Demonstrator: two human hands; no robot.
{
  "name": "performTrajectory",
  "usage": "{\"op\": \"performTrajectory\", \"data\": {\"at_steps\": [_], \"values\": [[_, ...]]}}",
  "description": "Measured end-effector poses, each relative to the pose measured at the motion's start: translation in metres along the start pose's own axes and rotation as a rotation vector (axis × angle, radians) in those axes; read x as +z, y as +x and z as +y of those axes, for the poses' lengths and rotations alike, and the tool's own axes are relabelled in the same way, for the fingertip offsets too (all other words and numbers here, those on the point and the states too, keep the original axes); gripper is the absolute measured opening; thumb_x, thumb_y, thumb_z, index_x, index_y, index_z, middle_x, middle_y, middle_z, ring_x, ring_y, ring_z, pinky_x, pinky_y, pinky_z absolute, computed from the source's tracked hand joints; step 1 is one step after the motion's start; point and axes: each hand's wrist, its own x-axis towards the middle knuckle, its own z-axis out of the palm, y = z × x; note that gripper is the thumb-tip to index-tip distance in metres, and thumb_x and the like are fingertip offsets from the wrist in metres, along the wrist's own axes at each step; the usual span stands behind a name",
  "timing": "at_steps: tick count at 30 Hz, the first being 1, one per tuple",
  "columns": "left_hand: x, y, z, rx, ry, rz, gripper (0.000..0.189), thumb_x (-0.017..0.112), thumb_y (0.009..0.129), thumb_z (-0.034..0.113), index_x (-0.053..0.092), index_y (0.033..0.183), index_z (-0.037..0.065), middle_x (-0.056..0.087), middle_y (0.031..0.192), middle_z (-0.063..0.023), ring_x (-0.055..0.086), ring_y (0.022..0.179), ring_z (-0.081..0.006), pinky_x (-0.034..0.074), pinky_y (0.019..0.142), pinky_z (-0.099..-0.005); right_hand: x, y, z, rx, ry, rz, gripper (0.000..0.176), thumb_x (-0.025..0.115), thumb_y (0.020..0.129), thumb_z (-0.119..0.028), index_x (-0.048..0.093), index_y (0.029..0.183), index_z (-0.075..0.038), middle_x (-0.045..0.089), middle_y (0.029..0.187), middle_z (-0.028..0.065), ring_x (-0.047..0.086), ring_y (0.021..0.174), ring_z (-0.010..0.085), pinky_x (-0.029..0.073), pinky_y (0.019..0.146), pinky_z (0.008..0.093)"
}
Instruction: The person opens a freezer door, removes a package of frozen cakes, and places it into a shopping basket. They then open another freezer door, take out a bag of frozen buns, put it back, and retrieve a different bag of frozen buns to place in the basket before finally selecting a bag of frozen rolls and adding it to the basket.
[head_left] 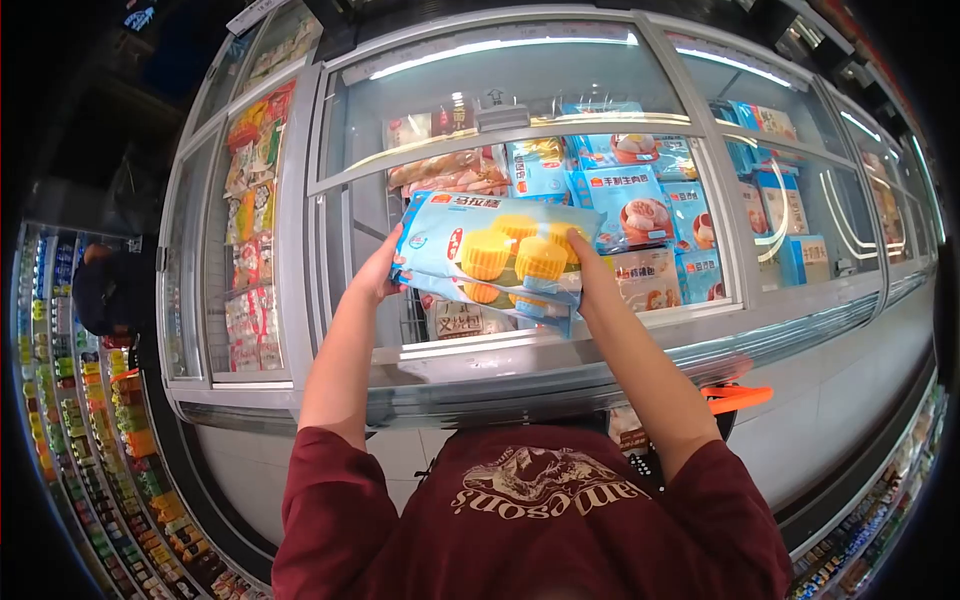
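Between my two hands is a light blue bag of frozen sponge cakes (430,235), printed with yellow cakes. A second similar bag seems to lie under it, its edge showing below. My left hand (378,265) grips the left end, and my right hand (592,268) is closed around the right end with the thumb on top. The bags are held above the freezer's opening. Behind them lie blue bags of frozen buns (640,212). Below, a bag with dark Chinese lettering (462,318) is partly covered.
The chest freezer (420,375) has sliding glass lids (500,85) in metal frames. Colourful packages (255,220) fill the left section, and more bags (780,210) lie under glass at right. An orange handle (738,398) is beside my right arm. Stocked shelves (110,420) stand left, near a person in dark clothes (105,290).
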Motion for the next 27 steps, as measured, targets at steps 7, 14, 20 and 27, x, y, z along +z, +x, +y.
{"op": "performTrajectory", "data": {"at_steps": [7,14,20,27], "values": [[0.017,0.131,0.002,0.137,0.179,-0.12,0.048,0.048,0.077,0.056,0.054,0.1,0.014,0.055,0.083,-0.0001,0.05,0.072,-0.0109,0.038,0.063,-0.0267,-0.027,0.039,0.016,0.134,0.055,0.098,0.039,0.044,0.085,-0.023,0.038,0.117,-0.002,0.048,0.113,0.0143,0.051,0.1,0.028,0.044,0.084,0.0421],[0.086,0.179,0.047,0.269,0.576,-0.44,0.061,0.051,0.075,0.054,0.048,0.112,0.005,0.054,0.096,-0.0064,0.05,0.081,-0.016,0.039,0.074,-0.0299,-0.046,0.047,0.034,0.386,0.193,0.309,0.046,0.037,0.087,-0.032,0.029,0.126,-0.007,0.038,0.127,0.0124,0.038,0.116,0.0299,0.029,0.096,0.0481],[0.126,0.25,-0.002,0.059,0.628,-0.49,0.056,0.05,0.075,0.052,0.048,0.115,0.013,0.054,0.097,-0.0032,0.047,0.081,-0.0161,0.038,0.073,-0.0312,-0.046,0.048,0.043,0.812,0.193,0.591,0.041,0.044,0.085,-0.038,0.039,0.117,-0.014,0.046,0.118,0.006,0.045,0.107,0.0235,0.032,0.092,0.0411],[0.146,0.25,-0.022,-0.217,0.509,-0.52,0.064,0.06,0.066,0.056,0.049,0.113,0.014,0.046,0.094,-0.0083,0.045,0.094,-0.0221,0.04,0.077,-0.0391,-0.051,0.047,0.048,0.86,0.124,0.73,0.042,0.046,0.085,-0.037,0.036,0.119,-0.015,0.045,0.119,0.0053,0.044,0.108,0.0228,0.032,0.092,0.0426]]}}
